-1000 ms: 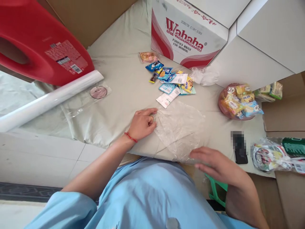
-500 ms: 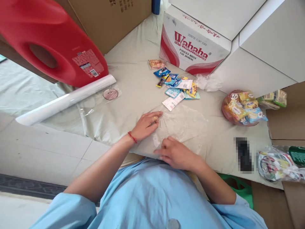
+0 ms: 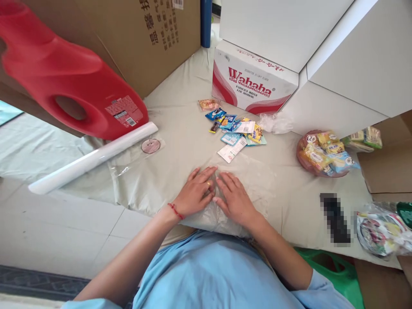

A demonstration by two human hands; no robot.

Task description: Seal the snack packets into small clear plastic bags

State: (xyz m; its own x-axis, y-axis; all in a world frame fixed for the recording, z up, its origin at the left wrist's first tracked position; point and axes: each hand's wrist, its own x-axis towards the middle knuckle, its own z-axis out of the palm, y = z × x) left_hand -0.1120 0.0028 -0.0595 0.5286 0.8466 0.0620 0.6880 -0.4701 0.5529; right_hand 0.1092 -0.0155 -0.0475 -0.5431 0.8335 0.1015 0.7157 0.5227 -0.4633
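The clear plastic sheet (image 3: 222, 219) looks crinkled, the cloth (image 3: 183, 137) matt.

Your left hand (image 3: 195, 193) and right hand (image 3: 234, 198) rest palm down, fingers extended, on clear plastic film (image 3: 222, 219) over a pale cloth (image 3: 180, 111). Snack packets (image 3: 229, 122) lie beyond them, before a Wahaha carton (image 3: 252, 81); a bowl (image 3: 301, 161) of wrapped snacks (image 3: 322, 152) stands to your right, a white roll (image 3: 94, 157) to your left.

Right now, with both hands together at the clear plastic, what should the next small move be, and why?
Probably slide the right hand outward to smooth the clear plastic, with the left hand as an anchor: both hands are palm down, close together, and creases show between and beside them.
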